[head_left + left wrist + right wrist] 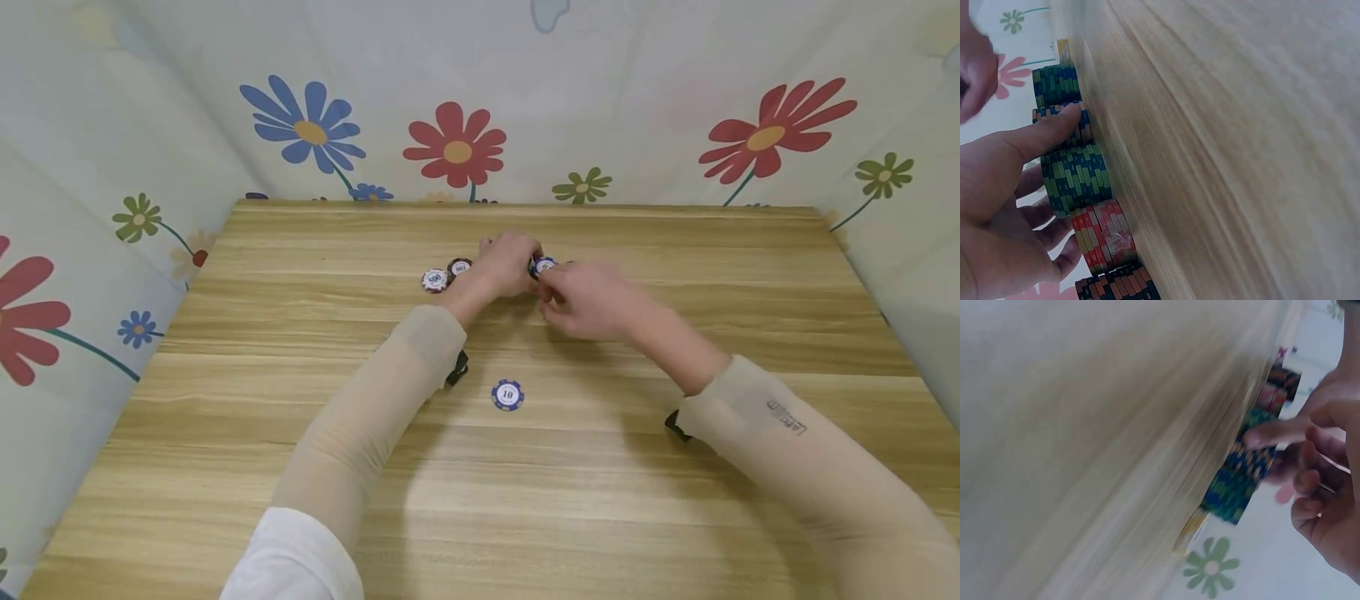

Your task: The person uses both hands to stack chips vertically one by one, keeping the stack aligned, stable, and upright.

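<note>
A row of poker chip stacks stands near the table's back. My left hand (510,265) reaches over the row. Its thumb lies on the near side of a blue-and-orange chip stack (1087,128), and the other fingers bend behind the green chip stack (1079,180). Just right of it, over the blue top chip (543,267), is my right hand (596,300). Its fingers curl in the right wrist view, above and apart from the stacks; I cannot tell whether they pinch a chip. Nearer me, a blue chip marked 10 (507,395) lies flat.
Left of my left hand are stacks topped by a 500 chip (434,281) and a 100 chip (460,268). A red stack (1104,236) adjoins the green one. Beyond the right-hand stack (1230,494) stands something yellow (1191,530). Flowered cloth (600,83) hangs behind the wooden table (300,242).
</note>
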Available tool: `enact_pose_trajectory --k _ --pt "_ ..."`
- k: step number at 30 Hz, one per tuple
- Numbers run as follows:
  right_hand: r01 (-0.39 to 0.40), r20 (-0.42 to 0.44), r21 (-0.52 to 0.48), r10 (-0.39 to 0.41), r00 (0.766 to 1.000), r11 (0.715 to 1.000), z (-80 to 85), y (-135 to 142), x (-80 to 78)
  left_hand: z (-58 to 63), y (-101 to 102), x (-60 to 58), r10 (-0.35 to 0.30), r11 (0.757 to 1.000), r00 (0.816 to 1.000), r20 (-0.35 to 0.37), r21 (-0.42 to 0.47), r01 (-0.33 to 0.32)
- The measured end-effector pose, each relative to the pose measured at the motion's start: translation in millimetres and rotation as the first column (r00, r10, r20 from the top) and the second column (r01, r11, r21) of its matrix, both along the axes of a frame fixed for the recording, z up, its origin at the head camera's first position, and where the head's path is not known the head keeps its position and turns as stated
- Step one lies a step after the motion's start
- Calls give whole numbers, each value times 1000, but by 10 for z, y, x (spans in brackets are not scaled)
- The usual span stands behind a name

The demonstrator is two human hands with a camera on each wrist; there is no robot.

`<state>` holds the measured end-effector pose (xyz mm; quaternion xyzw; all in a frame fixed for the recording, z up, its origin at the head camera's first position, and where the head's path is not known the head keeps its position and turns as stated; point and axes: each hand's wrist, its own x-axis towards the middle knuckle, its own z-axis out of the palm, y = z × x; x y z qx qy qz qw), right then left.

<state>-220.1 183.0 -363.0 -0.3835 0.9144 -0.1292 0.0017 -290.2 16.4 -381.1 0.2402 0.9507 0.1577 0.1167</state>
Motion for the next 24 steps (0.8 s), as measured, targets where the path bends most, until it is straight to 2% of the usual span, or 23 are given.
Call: enact_pose_trajectory --k 5,11,19,24 --pt "-130 50 72 127 991 989 0 -119 262 12 11 4 0 999 1000 -9 -35 0" --pt "-255 135 161 235 963 953 -32 -302 530 32 18 19 3 999 1000 0 -45 -3" --pt "-356 158 216 328 931 909 -58 -445 688 23 19 28 10 999 1000 0 -47 -10" --pt "-361 168 190 332 928 913 -72 -473 704 23 19 29 11 999 1000 2 -48 -11"
